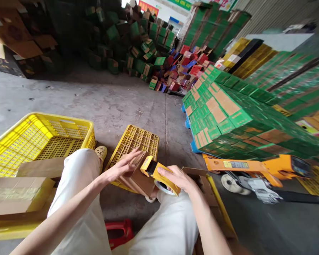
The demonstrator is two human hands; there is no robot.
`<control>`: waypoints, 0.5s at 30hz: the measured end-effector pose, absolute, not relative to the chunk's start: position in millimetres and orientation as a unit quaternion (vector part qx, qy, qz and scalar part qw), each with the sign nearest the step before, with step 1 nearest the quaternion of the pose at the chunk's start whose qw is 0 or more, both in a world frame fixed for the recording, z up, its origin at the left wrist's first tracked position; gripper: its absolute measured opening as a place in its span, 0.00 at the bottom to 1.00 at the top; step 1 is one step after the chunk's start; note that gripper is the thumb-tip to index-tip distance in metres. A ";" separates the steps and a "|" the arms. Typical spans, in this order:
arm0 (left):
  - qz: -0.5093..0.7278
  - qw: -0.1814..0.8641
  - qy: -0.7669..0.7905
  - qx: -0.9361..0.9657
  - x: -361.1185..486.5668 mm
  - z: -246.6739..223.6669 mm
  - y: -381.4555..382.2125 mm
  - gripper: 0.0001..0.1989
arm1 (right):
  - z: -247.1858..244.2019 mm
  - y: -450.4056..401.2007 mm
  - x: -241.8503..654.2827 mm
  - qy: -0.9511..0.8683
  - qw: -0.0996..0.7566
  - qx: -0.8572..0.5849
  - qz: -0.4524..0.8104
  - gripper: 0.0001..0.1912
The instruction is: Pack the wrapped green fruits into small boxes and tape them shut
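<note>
My right hand (175,177) is closed round a yellow tape dispenser (161,175) with a roll of tape in it. The dispenser's front end meets the top edge of a brown cardboard box (140,179). My left hand (123,164) lies against the box's left side, its fingers stretched out. The box stands between my knees, over an upturned yellow plastic crate (138,136). Whether tape runs from the dispenser onto the box, I cannot tell.
A large yellow crate (77,124) stands at the left, near a taped carton (16,194). Right of me are an orange pallet jack (234,164) and green boxes (228,106) stacked on a blue pallet. Red and green boxes (180,67) lie heaped behind. A red object (119,232) is beneath me.
</note>
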State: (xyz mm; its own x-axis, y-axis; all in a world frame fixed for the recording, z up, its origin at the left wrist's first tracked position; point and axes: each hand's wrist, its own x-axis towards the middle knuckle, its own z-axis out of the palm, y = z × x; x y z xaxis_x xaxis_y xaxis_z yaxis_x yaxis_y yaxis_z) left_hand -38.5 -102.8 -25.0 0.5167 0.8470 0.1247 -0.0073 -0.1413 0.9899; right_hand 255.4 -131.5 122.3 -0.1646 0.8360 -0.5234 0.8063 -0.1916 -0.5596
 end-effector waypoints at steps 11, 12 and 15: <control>0.264 0.476 0.270 0.795 -8.9 1.0 -74.1 0.47 | 119.3 -140.4 254.6 -0.582 0.050 -0.655 0.480 0.35; 0.268 0.468 0.267 0.798 -8.7 -0.1 -72.7 0.45 | 117.8 -141.3 255.3 -0.581 0.053 -0.654 0.481 0.35; 0.275 0.444 0.259 0.813 -12.1 -4.5 -69.2 0.45 | 114.2 -140.4 256.0 -0.587 0.056 -0.649 0.481 0.33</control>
State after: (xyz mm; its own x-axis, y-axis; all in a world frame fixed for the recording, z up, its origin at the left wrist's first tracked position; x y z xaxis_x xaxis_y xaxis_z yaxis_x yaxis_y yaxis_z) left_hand -12.1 -69.2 -4.5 0.7148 0.6648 0.2173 0.1762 -0.4719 0.8639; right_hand 256.0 -140.4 114.2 -0.1517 0.8154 -0.5587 0.7081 -0.3047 -0.6370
